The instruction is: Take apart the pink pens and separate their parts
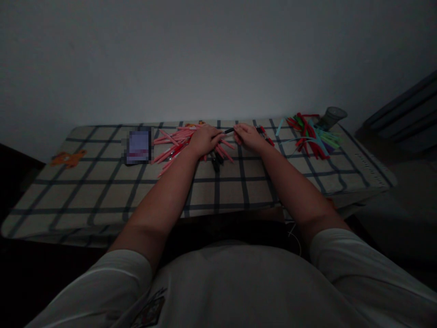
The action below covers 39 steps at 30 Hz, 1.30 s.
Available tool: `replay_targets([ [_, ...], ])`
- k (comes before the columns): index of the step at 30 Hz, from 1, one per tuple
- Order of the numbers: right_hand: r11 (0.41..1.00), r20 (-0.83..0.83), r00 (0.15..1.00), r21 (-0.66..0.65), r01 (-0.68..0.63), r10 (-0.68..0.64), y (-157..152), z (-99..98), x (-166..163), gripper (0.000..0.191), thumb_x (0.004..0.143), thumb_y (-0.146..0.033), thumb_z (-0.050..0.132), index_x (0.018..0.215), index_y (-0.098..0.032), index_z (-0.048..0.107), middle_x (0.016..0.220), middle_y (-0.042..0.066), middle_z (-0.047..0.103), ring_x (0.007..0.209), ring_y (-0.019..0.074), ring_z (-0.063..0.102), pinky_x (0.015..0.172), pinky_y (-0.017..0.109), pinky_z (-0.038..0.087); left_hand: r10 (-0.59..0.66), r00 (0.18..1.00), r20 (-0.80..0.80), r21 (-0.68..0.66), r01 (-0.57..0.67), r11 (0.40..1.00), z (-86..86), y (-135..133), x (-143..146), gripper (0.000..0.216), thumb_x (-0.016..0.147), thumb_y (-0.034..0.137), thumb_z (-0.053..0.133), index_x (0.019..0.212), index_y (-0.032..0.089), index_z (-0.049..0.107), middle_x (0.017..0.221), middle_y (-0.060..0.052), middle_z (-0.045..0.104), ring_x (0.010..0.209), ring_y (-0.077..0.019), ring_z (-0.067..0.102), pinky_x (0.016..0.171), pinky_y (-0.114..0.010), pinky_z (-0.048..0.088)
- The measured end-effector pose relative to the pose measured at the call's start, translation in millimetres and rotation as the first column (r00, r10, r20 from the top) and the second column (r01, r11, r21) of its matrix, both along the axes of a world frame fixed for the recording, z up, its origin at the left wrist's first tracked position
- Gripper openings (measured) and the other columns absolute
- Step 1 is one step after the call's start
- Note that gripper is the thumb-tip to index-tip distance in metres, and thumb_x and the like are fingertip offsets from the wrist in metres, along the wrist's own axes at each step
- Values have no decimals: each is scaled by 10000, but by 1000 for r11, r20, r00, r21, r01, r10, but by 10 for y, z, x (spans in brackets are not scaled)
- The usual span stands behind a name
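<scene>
A slim pen (pixel 229 130) with a dark section spans the gap between my two hands. My left hand (pixel 205 140) is closed at its left end, over a pile of pink pen-like sticks (pixel 167 148). On the other end, my right hand (pixel 246 135) pinches with bent fingers. A few black pieces (pixel 215 162) lie just below my left hand. Right of my right hand is a small group of red and black pieces (pixel 265 135), partly hidden by the hand. The dim light hides fine detail.
A phone-like device (pixel 139 146) with a lit screen lies on the left of the checked tablecloth (pixel 102 182). Colourful soft strips (pixel 312 139) are heaped at the right, beside a tilted clear cup (pixel 332 117). A wall (pixel 205 59) rises behind the table.
</scene>
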State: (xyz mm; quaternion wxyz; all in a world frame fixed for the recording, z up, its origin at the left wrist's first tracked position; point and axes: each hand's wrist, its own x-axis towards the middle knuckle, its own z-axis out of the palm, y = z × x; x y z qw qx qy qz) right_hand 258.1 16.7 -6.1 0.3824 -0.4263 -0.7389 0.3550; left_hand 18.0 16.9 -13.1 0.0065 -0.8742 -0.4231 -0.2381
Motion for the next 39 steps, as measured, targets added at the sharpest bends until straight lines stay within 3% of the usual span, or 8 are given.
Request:
replay_targets([
  [3, 999, -16, 999, 34, -34, 35, 0, -8, 3, 500, 1080, -614, 601, 746, -246, 543, 647, -28, 548, 636, 156, 466, 698, 298, 429, -15, 1000, 2, -23, 15, 1000, 6, -27, 30, 481, 1145, 442, 425, 1156, 185, 831, 1120, -135, 825, 1076, -274, 728, 979, -391, 516],
  [8, 999, -66, 998, -37, -17, 14, 31, -29, 7, 551, 1052, -668, 615, 714, -243, 525, 616, -34, 531, 621, 143, 465, 680, 279, 417, -16, 1000, -20, -39, 16, 999, 6, -26, 77, 464, 1135, 441, 437, 1108, 189, 826, 1082, -131, 820, 1060, -272, 727, 944, -374, 511],
  [14, 999, -62, 998, -38, 12, -14, -31, 32, -22, 541, 1068, -603, 618, 684, -242, 497, 609, -23, 530, 640, 146, 470, 695, 276, 434, 2, 1000, -26, -46, -4, 999, 22, -54, 95, 439, 1123, 445, 477, 1124, 196, 838, 1115, -128, 828, 1067, -273, 732, 947, -376, 515],
  [21, 980, -164, 986, -195, -31, -2, -117, 23, -221, 389, 1055, -598, 641, 898, -263, 524, 640, -49, 545, 603, 147, 511, 639, 288, 452, 76, 997, 10, -21, -75, 997, 45, -113, 117, 452, 1139, 408, 453, 1325, 206, 813, 1234, -135, 829, 1166, -286, 742, 994, -383, 524],
  [27, 983, -191, 982, -184, -24, -12, -158, 33, -302, 495, 986, -755, 670, 939, -289, 510, 671, -35, 536, 626, 175, 537, 607, 316, 477, 36, 998, 45, -32, -34, 999, 60, -164, 150, 458, 1140, 418, 424, 1265, 216, 816, 1206, -117, 835, 1125, -269, 751, 929, -361, 522],
  [34, 972, -263, 945, -182, 149, -194, 5, 28, -234, 568, 1017, -833, 532, 910, -280, 458, 719, -22, 516, 651, 162, 542, 612, 302, 472, 22, 997, -71, -54, -26, 998, 118, -264, 217, 453, 1038, 528, 638, 1339, 221, 780, 1137, -111, 823, 1059, -302, 744, 836, -371, 481],
  [39, 960, -314, 924, -239, 143, -216, 92, -30, -214, 593, 1014, -857, 507, 908, -276, 454, 699, -47, 468, 590, 138, 505, 564, 274, 440, -10, 995, -102, -61, 4, 998, 140, -296, 244, 460, 938, 572, 748, 1229, 219, 796, 1132, -98, 813, 1058, -298, 734, 817, -359, 473],
])
